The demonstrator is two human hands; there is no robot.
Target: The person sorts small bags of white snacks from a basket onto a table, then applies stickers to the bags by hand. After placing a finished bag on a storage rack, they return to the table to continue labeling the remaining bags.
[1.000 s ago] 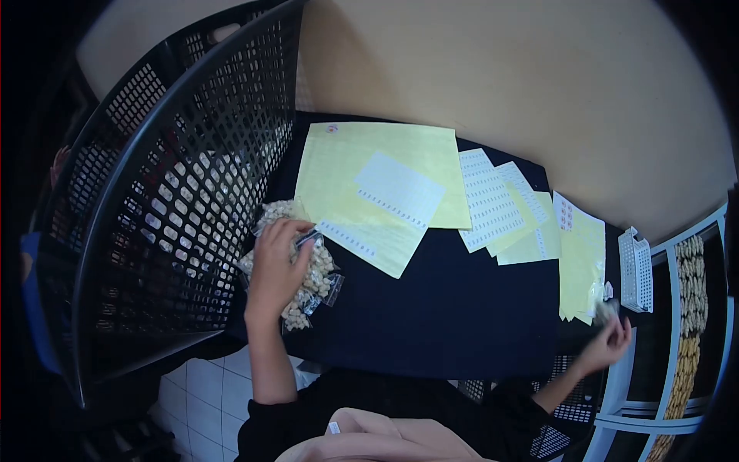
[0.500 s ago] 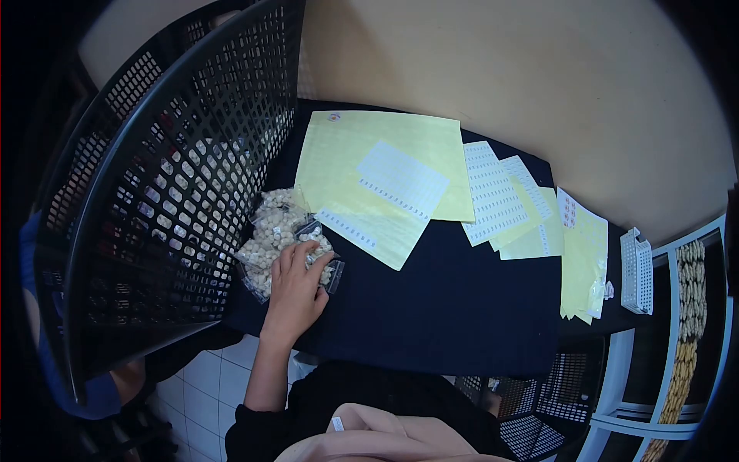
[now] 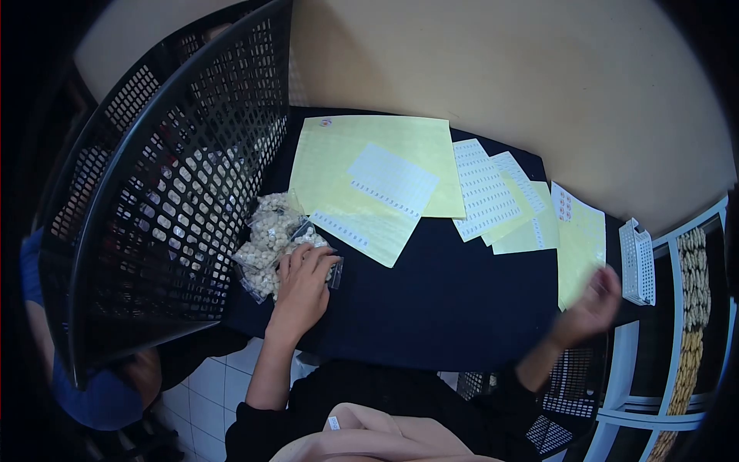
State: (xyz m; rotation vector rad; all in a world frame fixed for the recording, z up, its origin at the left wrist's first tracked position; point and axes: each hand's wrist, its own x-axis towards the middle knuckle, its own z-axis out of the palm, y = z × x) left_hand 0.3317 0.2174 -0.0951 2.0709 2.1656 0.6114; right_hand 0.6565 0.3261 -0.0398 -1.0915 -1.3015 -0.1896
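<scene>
My left hand (image 3: 302,289) lies over a small clear plastic bag (image 3: 329,269) of whitish, knobbly pieces, its fingers bent around the top of it. Against it, on the left, more clear bags of the same pieces (image 3: 265,239) are heaped beside the tall black basket. At the right end of the table my right hand (image 3: 591,308) is raised and smeared by motion, in front of the lower end of a yellow sheet with red-printed stickers (image 3: 581,223). What its fingers hold, if anything, is hidden by the blur.
A large black perforated basket (image 3: 165,200) with bags inside stands at left. Yellow backing sheets (image 3: 385,131) and white printed label sheets (image 3: 481,192) lie along the dark table (image 3: 431,308). A white basket (image 3: 637,266) stands far right; another black basket (image 3: 573,385) is below. A person in blue (image 3: 100,396) sits left.
My right hand has come up from below the table edge to the sheet at the far right. The left hand stays on the bag. The view has shifted slightly.
</scene>
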